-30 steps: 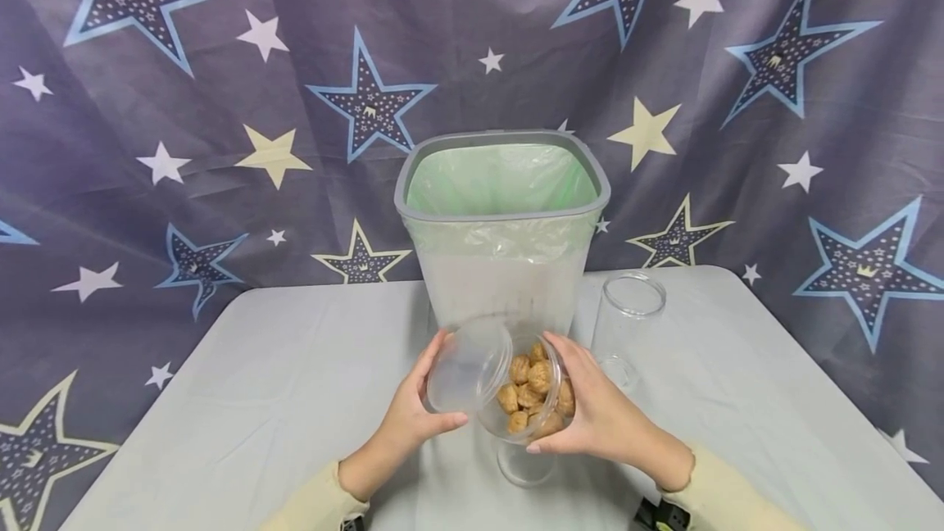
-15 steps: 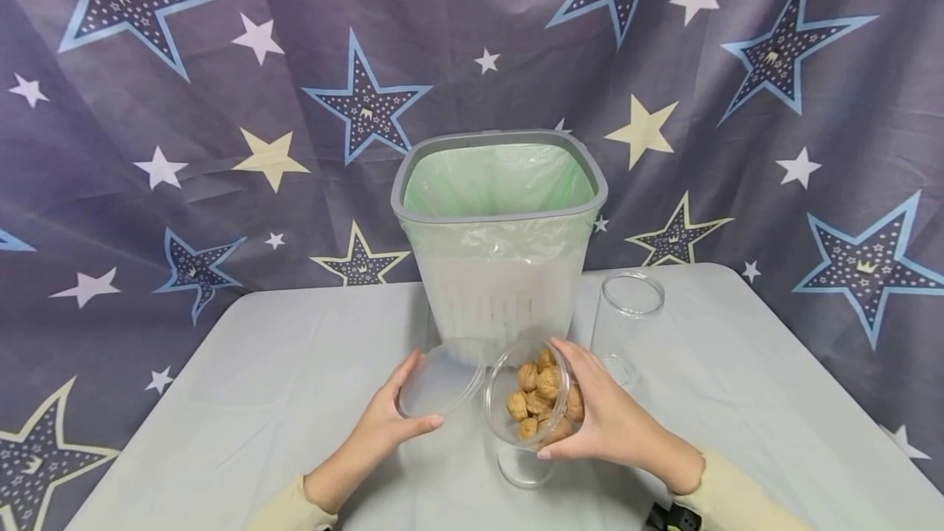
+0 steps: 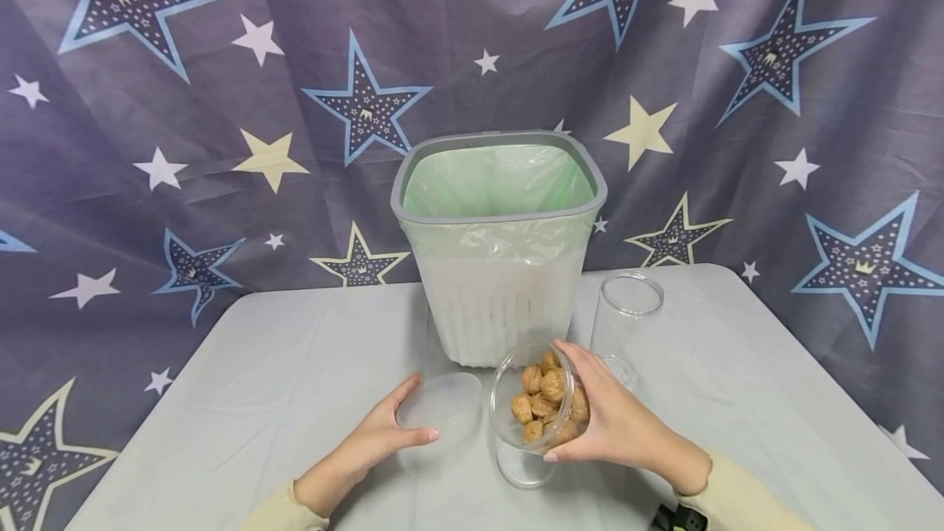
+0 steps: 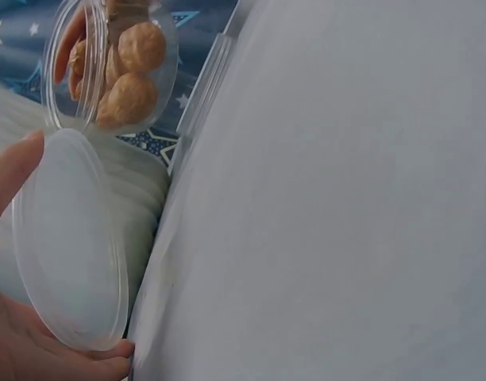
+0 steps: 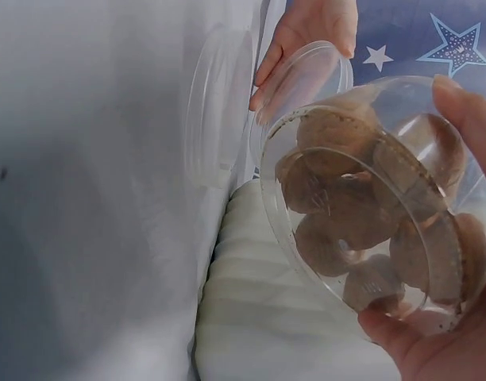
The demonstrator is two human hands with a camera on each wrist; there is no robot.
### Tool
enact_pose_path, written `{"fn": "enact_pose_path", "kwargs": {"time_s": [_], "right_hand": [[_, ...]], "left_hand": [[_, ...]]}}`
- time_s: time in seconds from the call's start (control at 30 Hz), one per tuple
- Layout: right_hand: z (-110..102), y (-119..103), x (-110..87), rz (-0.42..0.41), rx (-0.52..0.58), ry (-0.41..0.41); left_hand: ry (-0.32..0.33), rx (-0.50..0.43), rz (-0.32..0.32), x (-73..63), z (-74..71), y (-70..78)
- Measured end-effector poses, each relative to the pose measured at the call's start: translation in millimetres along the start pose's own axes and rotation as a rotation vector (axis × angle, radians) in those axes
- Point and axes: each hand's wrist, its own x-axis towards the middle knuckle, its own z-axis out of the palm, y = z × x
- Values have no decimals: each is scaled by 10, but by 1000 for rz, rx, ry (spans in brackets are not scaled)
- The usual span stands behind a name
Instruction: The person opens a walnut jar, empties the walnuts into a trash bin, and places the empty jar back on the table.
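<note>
My left hand [image 3: 374, 437] holds a round translucent lid [image 3: 442, 408] by its edge, between thumb and fingers, low over the table. On the right, my right hand [image 3: 621, 423] grips a clear plastic jar [image 3: 505, 424] from its side. The jar is tilted, its uncovered mouth facing left, and several brown walnuts [image 3: 542, 405] lie inside. In the right wrist view the walnuts [image 5: 346, 198] show through the jar's base. The left wrist view has the lid [image 4: 72, 238] upright between thumb and fingers, apart from the jar.
A grey-rimmed waste bin [image 3: 501, 301] with a plastic liner stands behind the hands. An uncovered clear jar [image 3: 627, 326] stands at its right. Another clear round lid [image 3: 525, 482] lies on the table beneath the held jar. A star-patterned cloth [image 3: 221, 105] hangs behind the table [image 3: 280, 383].
My left hand has drawn the lid left and down, off the jar's mouth, and the lid now lies flatter. My right hand has shifted slightly right and down with the jar.
</note>
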Motion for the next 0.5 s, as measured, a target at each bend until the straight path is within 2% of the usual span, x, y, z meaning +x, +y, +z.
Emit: {"fn": "enact_pose_path", "kwargs": {"time_s": [0.27,0.5], "right_hand": [[3,31,-9,0,5,-7],[-6,44,-17,-6,7,1]], "left_hand": [[-60,33,37,12,-29,-23],[-148,78,69,13,-66,-39]]}}
